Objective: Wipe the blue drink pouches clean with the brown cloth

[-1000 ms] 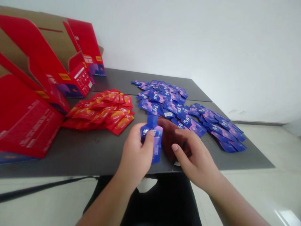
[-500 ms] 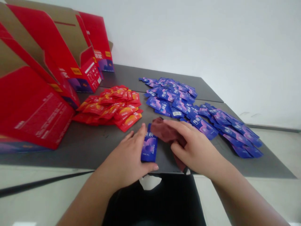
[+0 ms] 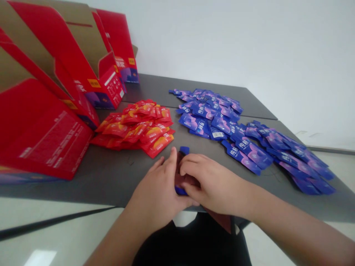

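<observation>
At the table's near edge a blue sachet (image 3: 184, 150) lies flat, mostly covered by cloth and fingers. My left hand (image 3: 162, 188) holds it in place, fingers along its left side and thumb across its lower end. Bent over the sachet, my right hand (image 3: 208, 181) is closed on a brown cloth (image 3: 181, 180) pressed onto the sachet's face. Part of the cloth hangs below the table edge, under my right wrist.
A heap of red sachets (image 3: 135, 127) lies left of centre. Blue sachets (image 3: 205, 111) are piled at the back, with overlapping blue sachets (image 3: 296, 159) at the right. Open red cartons (image 3: 41, 129) stand along the left of the grey table (image 3: 133, 184).
My right hand has moved left, bringing the brown cloth over the blue sachet, whose printed face is now covered. My left hand stays at the sachet. The view has shifted slightly.
</observation>
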Demonstrator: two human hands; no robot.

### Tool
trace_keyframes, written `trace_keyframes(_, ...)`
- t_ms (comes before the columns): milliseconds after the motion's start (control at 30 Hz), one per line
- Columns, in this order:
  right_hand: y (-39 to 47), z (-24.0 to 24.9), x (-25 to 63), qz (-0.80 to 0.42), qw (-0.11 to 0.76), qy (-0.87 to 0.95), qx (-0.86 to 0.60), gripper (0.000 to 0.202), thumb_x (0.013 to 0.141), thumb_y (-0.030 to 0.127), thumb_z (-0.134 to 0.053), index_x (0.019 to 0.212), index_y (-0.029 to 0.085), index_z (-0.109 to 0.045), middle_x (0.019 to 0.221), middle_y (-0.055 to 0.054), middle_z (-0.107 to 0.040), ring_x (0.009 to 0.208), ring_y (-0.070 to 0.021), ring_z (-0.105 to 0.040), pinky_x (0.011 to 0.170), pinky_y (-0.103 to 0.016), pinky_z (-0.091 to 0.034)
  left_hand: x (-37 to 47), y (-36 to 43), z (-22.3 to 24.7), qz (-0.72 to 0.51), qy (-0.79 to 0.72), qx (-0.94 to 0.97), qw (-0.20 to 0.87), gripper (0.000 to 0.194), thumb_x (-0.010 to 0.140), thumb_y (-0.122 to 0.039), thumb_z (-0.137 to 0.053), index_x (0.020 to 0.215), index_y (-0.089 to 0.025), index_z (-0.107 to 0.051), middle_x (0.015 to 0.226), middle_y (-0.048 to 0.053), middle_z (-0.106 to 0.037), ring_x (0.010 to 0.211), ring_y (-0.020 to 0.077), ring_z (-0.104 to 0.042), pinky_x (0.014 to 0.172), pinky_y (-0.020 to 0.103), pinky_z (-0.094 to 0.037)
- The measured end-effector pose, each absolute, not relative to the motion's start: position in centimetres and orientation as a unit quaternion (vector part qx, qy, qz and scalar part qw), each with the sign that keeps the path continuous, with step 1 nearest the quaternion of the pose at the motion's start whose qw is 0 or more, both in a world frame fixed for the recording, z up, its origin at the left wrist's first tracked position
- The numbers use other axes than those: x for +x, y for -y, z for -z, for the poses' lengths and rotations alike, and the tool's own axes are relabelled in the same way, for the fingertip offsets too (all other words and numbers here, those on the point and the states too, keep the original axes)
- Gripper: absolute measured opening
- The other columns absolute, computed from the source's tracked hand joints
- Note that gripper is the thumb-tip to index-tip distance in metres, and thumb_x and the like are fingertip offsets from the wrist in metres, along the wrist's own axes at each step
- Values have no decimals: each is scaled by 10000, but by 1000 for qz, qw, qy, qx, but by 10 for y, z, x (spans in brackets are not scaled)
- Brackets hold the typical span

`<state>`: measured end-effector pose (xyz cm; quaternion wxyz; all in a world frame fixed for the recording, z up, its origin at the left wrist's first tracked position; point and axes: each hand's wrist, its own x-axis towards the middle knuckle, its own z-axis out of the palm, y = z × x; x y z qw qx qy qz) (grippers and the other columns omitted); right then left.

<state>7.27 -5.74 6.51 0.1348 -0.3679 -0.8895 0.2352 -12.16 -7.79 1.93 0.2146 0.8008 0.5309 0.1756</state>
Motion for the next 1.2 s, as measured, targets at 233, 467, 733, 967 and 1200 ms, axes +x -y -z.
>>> trace_keyframes(233, 34, -52, 82, -221, 167, 862, -423, 431, 881, 70, -618, 1305, 145, -641, 1251, -134, -667, 1126, -264, -670, 992, -425, -566, -122, 78, -16, -178, -527, 807, 197, 1355, 697, -616, -950, 1725, -139, -207, 1655, 231, -515, 1508, 445, -526, 1261, 580, -425)
trace_keyframes(467, 27, -44, 90, -218, 226, 849, -425, 391, 894, 103, -645, 1265, 189, -734, 1211, -93, -769, 1123, -257, -717, 1018, -414, -555, -135, 77, -23, -137, -516, 816, 224, 1173, 833, -688, -801, 1703, -82, -298, 1706, 261, -424, 1538, 463, -477, 1245, 620, -429)
trace_keyframes(733, 31, -53, 101, -289, 307, 817, -393, 445, 930, 182, -687, 1375, 164, -684, 1307, -114, -758, 1167, -243, -723, 1051, -403, -553, -139, 75, -22, -140, -517, 815, 221, 866, 962, -473, -698, 1687, -142, -360, 1712, 191, -450, 1573, 384, -453, 1283, 598, -388)
trace_keyframes(967, 37, -58, 95, -312, 176, 897, -257, 69, 961, 181, -762, 1012, 221, -785, 1031, -18, -771, 1065, -206, -690, 1087, -414, -461, -134, 74, -17, -139, -518, 819, 204, 955, 924, -488, -750, 1701, -145, -313, 1759, 196, -360, 1597, 373, -420, 1289, 563, -392)
trace_keyframes(1200, 40, -53, 91, -286, 183, 898, -281, 136, 955, 131, -757, 1045, 226, -797, 1247, -79, -688, 1287, -244, -600, 1162, -432, -425, -134, 75, -19, -124, -534, 809, 212, 1014, 888, -455, -793, 1710, -145, -288, 1743, 206, -387, 1585, 396, -434, 1290, 574, -392)
